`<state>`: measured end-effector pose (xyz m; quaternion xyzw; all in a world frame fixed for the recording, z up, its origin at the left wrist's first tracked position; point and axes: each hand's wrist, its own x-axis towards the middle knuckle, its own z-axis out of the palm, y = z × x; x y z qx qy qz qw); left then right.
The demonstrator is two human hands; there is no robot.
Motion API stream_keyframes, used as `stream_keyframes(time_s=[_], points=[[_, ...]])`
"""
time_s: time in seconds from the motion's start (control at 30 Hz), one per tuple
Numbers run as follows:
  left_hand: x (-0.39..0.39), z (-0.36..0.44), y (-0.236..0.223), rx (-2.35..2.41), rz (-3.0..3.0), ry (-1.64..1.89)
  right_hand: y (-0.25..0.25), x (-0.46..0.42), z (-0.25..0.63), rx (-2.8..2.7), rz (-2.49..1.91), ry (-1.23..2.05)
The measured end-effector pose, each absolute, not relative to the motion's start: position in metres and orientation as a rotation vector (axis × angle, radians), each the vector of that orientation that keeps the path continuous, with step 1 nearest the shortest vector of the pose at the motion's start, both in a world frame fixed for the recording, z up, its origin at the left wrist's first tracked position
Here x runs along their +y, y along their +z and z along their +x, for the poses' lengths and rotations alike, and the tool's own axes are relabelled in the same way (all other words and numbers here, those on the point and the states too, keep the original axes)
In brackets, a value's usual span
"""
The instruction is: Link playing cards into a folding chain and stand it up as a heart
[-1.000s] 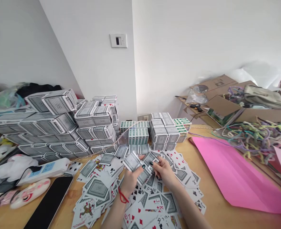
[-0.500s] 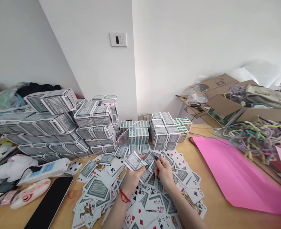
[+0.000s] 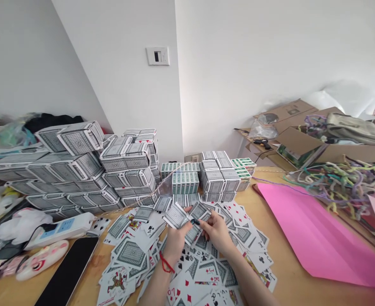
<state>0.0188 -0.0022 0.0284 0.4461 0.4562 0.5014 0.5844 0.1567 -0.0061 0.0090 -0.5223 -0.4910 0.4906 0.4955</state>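
Note:
Both of my hands meet over a spread of loose playing cards [image 3: 130,251], some face up, others showing patterned grey backs. My left hand [image 3: 176,240], with a red string on its wrist, is closed on a few grey-backed playing cards [image 3: 176,215] that stick out at angles to each other. Thumb and fingers of my right hand [image 3: 218,233] pinch another grey-backed card [image 3: 199,211] against that group. The two thumbs nearly touch. How the held cards fit together is partly hidden by my fingers.
Stacked blocks made of cards [image 3: 125,155] rise at the left, with a smaller stack [image 3: 221,176] and green card boxes [image 3: 185,182] behind my hands. A black phone [image 3: 68,272] and white power strip [image 3: 61,229] lie left. Pink paper [image 3: 314,238], yarn and a cardboard box [image 3: 343,152] are right.
My right hand has shifted slightly left and its thumb now meets my left thumb over the cards. The held cards have tilted a little; my left hand is almost in the same place.

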Motion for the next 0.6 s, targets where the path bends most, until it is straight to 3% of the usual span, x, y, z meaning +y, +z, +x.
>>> stream_keyframes(time_s=[0.6], points=[[-0.0038,0.0183,0.034,0.998,1.021,1.097,0.0119,-0.0065,0.1565,-0.966,-1.226,1.198]])
